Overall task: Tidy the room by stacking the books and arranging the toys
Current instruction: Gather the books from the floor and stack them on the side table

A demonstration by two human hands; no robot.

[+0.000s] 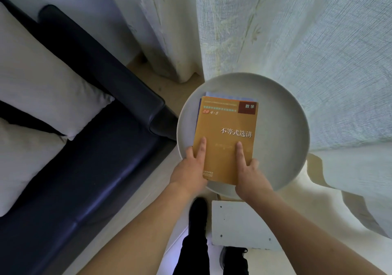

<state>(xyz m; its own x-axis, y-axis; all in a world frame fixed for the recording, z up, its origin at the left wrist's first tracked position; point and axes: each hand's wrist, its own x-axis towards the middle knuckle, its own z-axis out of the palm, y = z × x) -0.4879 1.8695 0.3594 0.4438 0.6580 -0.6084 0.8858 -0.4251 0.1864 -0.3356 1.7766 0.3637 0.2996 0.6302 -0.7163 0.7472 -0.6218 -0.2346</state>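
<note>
An orange-yellow book (227, 130) with white Chinese lettering lies on top of a small stack on the round white side table (284, 130). Under it, the pale blue edge of another book (214, 94) shows at the far end. My left hand (192, 164) grips the top book's near left corner, thumb on the cover. My right hand (249, 170) grips its near right corner, thumb also lying on the cover. The fingers of both hands are hidden under the book.
A dark blue leather sofa (101, 168) with two white cushions (42, 79) fills the left. Sheer curtains (297, 30) hang behind and right of the table, pooling on the floor. A white board (241, 223) lies below the table. My legs and shoes are below.
</note>
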